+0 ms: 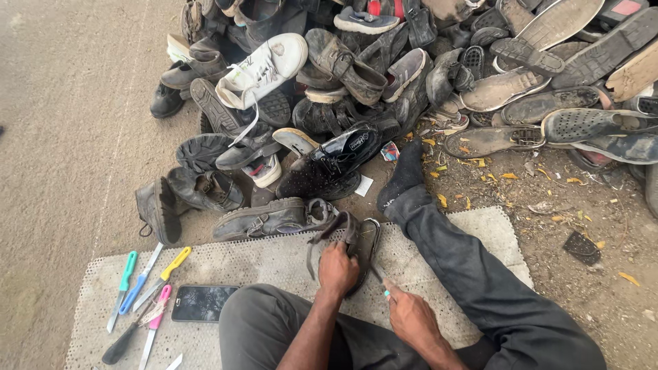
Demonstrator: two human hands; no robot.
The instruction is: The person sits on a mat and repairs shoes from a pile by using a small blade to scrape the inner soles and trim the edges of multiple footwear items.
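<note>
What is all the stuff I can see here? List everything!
shoe pile: too many to count, mostly grey and black, top and middle
white sneaker: one, white, upper left of the pile
loose soles: several, grey, top right
worn shoe: one, dark, on the mat under the left hand
knives: about six, with green, blue, yellow, pink and black handles, left on the mat
phone: one, black, on the mat beside the knives
mat: one, pale grey, on the ground
left hand: grip on the worn shoe
right hand: grip on a small tool with a pale blue tip
</note>
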